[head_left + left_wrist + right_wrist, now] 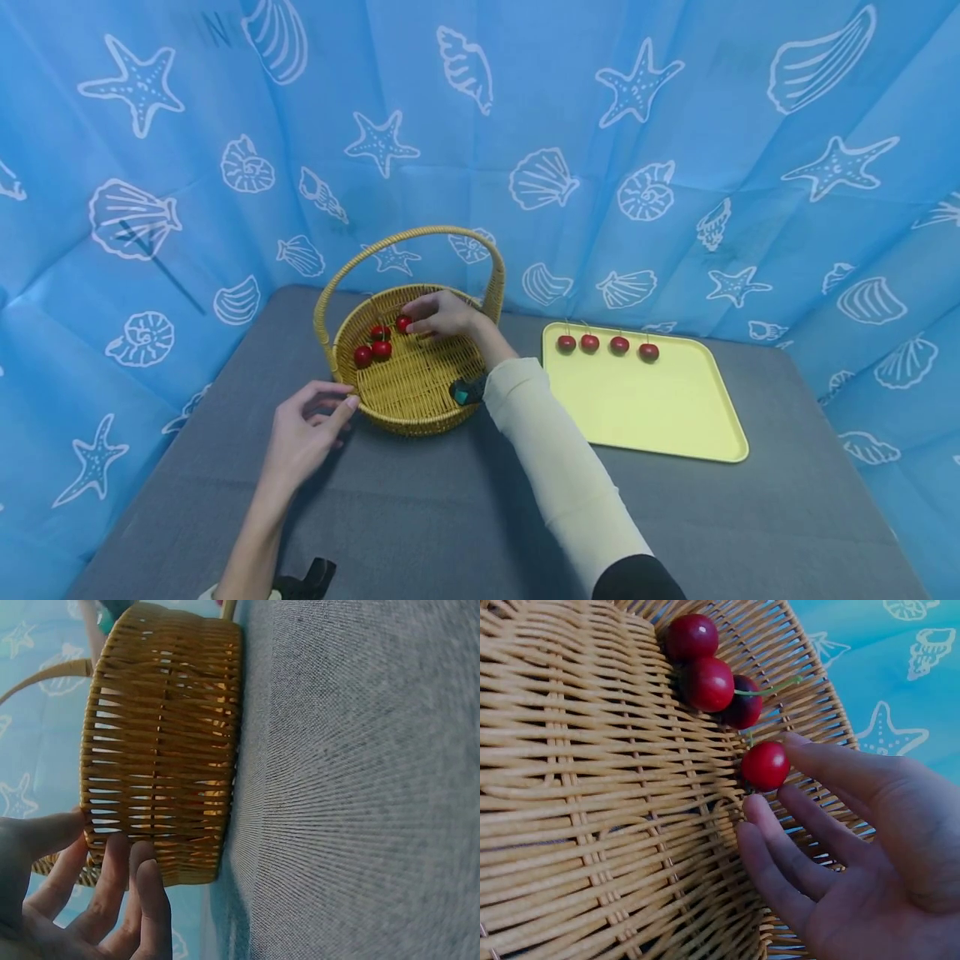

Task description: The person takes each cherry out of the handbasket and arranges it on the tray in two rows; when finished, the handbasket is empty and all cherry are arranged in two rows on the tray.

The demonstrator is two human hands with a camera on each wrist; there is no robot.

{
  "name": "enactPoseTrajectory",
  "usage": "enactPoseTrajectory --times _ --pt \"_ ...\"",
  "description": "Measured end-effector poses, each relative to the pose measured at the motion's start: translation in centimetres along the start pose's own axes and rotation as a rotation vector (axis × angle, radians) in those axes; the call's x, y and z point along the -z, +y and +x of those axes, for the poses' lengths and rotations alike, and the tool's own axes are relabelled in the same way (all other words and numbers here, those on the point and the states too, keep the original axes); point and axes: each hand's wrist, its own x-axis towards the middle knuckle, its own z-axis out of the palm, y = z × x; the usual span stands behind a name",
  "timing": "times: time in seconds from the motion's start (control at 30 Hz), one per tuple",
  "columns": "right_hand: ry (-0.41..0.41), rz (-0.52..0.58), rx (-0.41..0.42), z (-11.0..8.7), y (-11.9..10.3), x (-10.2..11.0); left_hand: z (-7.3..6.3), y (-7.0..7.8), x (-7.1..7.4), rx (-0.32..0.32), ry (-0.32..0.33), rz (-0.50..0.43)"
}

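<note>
A round wicker basket [412, 417] with a tall handle holds three red cherries [363, 357] lying together at its left side. My right hand [442, 315] reaches inside over the back of the basket. Thumb and fingertips pinch another red cherry [766, 766], low by the woven wall and close to the other three. At the front left, my left hand [307, 429] grips the basket's rim, thumb over the edge; in the left wrist view its other fingers [112, 881] lie along the outer wall.
To the right, a yellow tray [645, 408] carries several cherries [619, 345] with stems, lined up along its far edge. A grey cloth [450, 517] covers the table. Behind hangs a blue curtain [465, 150] with white shells and starfish.
</note>
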Motion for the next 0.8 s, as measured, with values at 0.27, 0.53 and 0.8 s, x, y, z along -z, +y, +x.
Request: enactPoseTrajectory --times 0.27,0.53,0.8 --pt "-0.128 -0.081 -0.021 0.13 0.03 -0.43 0.03 -0.08 0.08 0.008 -0.010 -0.012" --pt "-0.138 -0.171 -0.006 0.02 0.21 -0.37 -0.07 -0.01 0.00 0.020 -0.010 -0.005" --pt "-0.154 -0.074 -0.037 -0.56 0.56 0.06 -0.09 0.03 0.05 0.021 -0.012 -0.007"
